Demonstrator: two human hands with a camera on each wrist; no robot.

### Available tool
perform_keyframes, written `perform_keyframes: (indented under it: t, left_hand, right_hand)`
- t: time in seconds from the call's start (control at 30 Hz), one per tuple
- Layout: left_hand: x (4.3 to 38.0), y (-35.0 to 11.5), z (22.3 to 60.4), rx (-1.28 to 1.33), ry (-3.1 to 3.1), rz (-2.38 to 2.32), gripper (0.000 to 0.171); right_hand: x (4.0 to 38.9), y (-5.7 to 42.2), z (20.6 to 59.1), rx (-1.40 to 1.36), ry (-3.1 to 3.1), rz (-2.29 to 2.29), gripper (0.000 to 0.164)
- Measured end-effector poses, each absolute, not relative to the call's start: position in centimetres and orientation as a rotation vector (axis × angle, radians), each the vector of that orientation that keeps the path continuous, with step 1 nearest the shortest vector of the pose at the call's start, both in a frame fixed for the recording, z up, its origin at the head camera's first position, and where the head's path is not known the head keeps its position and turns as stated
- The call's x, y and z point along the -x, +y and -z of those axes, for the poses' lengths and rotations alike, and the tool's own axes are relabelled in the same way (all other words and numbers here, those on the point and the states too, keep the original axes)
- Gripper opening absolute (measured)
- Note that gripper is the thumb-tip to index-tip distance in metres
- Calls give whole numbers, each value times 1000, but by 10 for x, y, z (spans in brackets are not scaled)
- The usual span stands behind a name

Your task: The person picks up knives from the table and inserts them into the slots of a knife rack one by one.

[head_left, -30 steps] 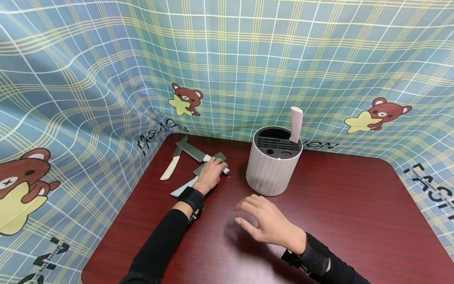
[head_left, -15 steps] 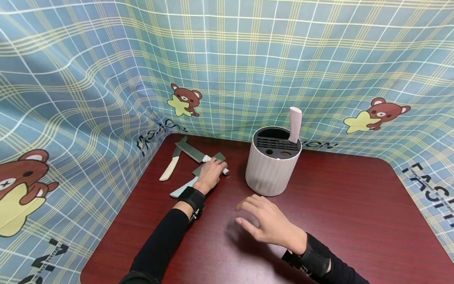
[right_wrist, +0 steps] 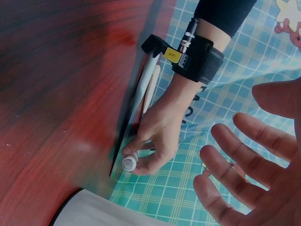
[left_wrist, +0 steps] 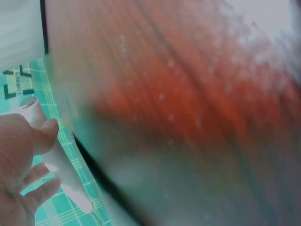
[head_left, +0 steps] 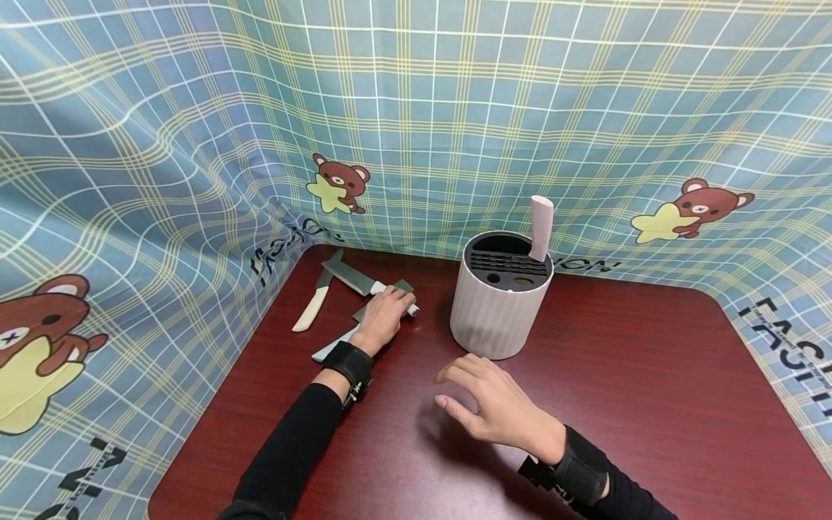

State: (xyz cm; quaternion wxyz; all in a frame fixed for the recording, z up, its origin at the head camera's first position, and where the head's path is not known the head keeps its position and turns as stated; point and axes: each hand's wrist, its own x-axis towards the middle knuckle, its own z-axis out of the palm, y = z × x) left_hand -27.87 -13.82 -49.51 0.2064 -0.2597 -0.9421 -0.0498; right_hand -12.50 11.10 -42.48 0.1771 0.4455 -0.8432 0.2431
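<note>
At the left of the table, my left hand (head_left: 382, 318) grips the white handle (head_left: 413, 310) of a broad-bladed kitchen knife (head_left: 349, 276). The right wrist view shows thumb and fingers curled round that handle, its round end (right_wrist: 129, 163) sticking out. Beneath the hand lies another wide blade, with a pale blue handle (head_left: 334, 345); the hand covers part of it. A knife with a cream handle (head_left: 310, 309) lies farther left, its dark blade tip behind the broad one. My right hand (head_left: 500, 406) hovers over the table in front of the knife holder, fingers loosely bent, holding nothing.
A white ribbed knife holder (head_left: 495, 321) stands toward the back, with slots and round holes in its dark top. A pale pink handle (head_left: 542, 227) rises from its right side. Checked cloth (head_left: 429, 130) hangs behind the dark red table (head_left: 650, 375).
My left hand has shifted very slightly on the knife handle. The right hand has moved a touch to the right. The knives and holder look unmoved.
</note>
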Motion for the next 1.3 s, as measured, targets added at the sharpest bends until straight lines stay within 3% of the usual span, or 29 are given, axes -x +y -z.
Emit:
perform_keyframes:
  t: [0.6, 0.87, 1.3]
  left_hand:
    - [281, -146, 480, 693, -2554, 84, 45]
    - [282, -152, 470, 643, -2524, 139, 59]
    - [286, -158, 460, 590, -2408, 148, 63]
  right_hand:
    - [129, 114, 424, -1219, -2379, -667, 18]
    - [132, 116, 421, -1213, -2373, -689, 20]
    - [136, 121, 413, -1193, -2380, -701, 22]
